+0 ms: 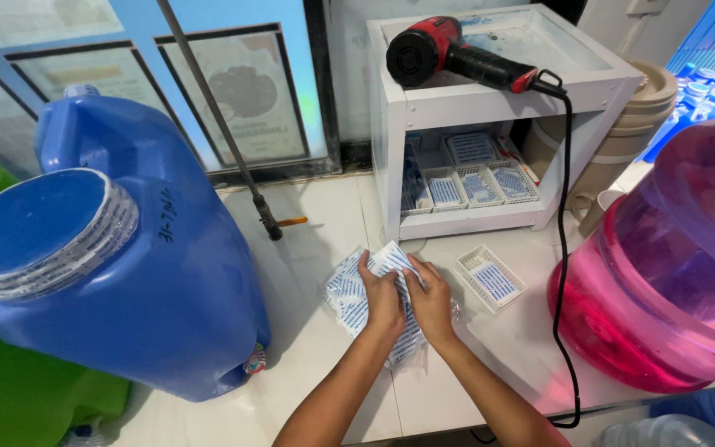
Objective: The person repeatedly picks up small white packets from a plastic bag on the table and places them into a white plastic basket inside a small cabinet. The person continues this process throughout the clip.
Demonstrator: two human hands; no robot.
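Both my hands meet over a clear plastic bag of white-and-blue seal labels [349, 298] lying on the white tiled counter [316, 240]. My left hand [382, 300] pinches the top of the labels near the bag's mouth. My right hand [430, 300] grips the same bunch from the right side, thumbs touching the labels. A blue water jug [167, 281] with a wide blue cap [39, 228] lies tilted at the left. A pink translucent water jug [672, 273] lies at the right.
A white shelf unit [490, 99] stands behind my hands, with a red-and-black heat gun [448, 54] on top and small white baskets [477, 186] inside. Its black cord [564, 248] runs down the counter. Another small basket [490, 278] sits by my right hand. A metal rod [225, 132] leans at the window.
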